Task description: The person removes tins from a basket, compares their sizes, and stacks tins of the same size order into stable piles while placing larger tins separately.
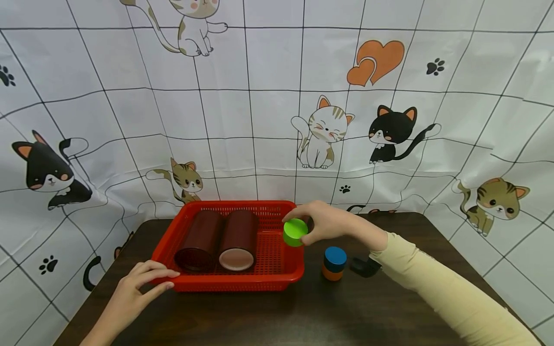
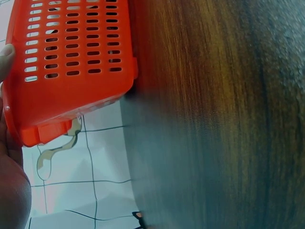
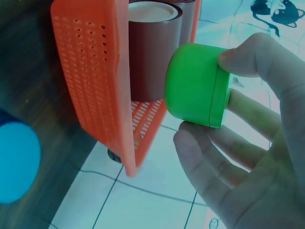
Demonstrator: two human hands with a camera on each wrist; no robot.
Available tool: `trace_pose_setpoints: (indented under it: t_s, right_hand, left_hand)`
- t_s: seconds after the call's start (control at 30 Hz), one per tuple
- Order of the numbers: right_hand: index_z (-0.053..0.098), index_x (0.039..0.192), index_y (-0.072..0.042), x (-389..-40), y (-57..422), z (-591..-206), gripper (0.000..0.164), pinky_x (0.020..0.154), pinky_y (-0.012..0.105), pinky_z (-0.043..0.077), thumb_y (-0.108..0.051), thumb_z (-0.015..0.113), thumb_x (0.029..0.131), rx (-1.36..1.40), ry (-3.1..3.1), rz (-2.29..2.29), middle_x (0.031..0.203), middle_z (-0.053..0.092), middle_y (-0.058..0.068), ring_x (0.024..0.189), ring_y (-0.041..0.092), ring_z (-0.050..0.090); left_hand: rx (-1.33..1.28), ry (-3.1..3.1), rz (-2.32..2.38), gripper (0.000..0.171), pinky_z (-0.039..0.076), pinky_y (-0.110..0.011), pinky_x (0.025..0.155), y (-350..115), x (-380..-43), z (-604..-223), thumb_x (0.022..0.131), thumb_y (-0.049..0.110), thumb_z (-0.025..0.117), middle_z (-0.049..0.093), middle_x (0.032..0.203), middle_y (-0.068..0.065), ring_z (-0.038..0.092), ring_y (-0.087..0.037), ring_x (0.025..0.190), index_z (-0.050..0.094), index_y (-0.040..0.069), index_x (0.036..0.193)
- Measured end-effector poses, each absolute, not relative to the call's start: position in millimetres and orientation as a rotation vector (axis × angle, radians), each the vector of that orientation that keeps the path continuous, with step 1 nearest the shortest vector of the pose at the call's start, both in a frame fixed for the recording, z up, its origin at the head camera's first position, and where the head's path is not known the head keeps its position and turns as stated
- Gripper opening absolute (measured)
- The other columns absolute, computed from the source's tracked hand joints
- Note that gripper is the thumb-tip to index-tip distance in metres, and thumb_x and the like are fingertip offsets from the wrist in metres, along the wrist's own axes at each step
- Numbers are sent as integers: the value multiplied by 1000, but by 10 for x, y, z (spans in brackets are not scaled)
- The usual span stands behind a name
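Note:
A red plastic basket [image 1: 233, 279] with slotted walls stands on the dark wooden table. My left hand [image 1: 130, 294] grips its front left corner, thumb in front of the rim and fingers over it. Between the thumb and fingertips of my right hand [image 1: 325, 222] is a small green round container [image 3: 193, 86] with a seam near one end. That hand holds it over the right part of the basket. Two dark brown cylinders, one on the left [image 1: 201, 235] and one with a pale end [image 1: 239, 235], lie side by side in the basket's left and middle.
To the right of the basket, a small jar with a blue top and orange base [image 1: 334, 263] stands on the table [image 1: 242, 319]. A black object [image 1: 365, 267] lies beside it, partly behind the right forearm. A white cloth with cat prints [image 1: 272, 120] hangs behind the table.

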State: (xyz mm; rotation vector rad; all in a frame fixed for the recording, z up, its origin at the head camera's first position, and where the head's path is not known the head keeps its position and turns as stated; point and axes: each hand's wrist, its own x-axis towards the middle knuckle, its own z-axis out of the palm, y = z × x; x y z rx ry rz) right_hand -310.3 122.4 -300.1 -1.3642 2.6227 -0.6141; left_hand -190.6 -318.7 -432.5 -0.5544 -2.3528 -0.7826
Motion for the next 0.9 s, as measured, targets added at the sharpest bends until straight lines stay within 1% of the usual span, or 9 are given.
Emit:
trace_pose_setpoints:
  t_s: [0.2, 0.3, 0.47, 0.53, 0.73, 0.9]
  right_hand:
    - [63, 129, -18, -3029, 1420, -2962, 51, 71, 24, 55, -12, 72, 80, -1345, 2650, -664, 107, 64, -1, 88, 15, 57]
    - [62, 130, -17, -2997, 1506, -2961, 52, 72, 24, 56, -12, 72, 79, -1326, 2669, -672, 114, 63, 1, 91, 16, 56]
    - [63, 130, -18, -2962, 1635, -2994, 51, 73, 21, 55, -13, 73, 80, -1258, 2714, -656, 118, 58, 4, 94, 15, 55]
    - [63, 129, -19, -2946, 1682, -3005, 51, 74, 21, 55, -13, 73, 80, -1224, 2727, -655, 117, 58, 3, 95, 15, 54]
    - [64, 128, -22, -2918, 1823, -3033, 51, 75, 27, 57, -11, 72, 79, -1178, 2747, -662, 115, 59, 2, 95, 16, 54]
    - [65, 127, -19, -2915, 1909, -3070, 49, 71, 23, 53, -12, 73, 79, -1198, 2763, -607, 107, 59, 1, 88, 15, 54]
  left_hand:
    - [-547, -2356, -773, 43, 37, -11, 74, -3202, -1912, -4335, 70, 5, 86, 64, 97, 16, 45, 8, 90, 76, 33, 101]
    - [-540, -2360, -771, 43, 37, -11, 73, -3205, -1913, -4337, 70, 6, 86, 64, 98, 16, 45, 8, 90, 75, 34, 101]
    - [-532, -2366, -769, 42, 37, -11, 73, -3205, -1912, -4341, 70, 6, 86, 64, 97, 16, 45, 8, 90, 75, 33, 101]
    - [-533, -2365, -769, 42, 37, -11, 74, -3205, -1914, -4344, 70, 6, 86, 64, 97, 16, 45, 8, 90, 76, 33, 101]
    - [-538, -2364, -771, 39, 37, -9, 77, -3207, -1922, -4353, 70, 7, 86, 64, 98, 17, 46, 8, 92, 76, 30, 100]
    - [-529, -2369, -773, 38, 37, -9, 78, -3206, -1918, -4356, 71, 8, 86, 64, 98, 17, 45, 8, 92, 76, 31, 100]
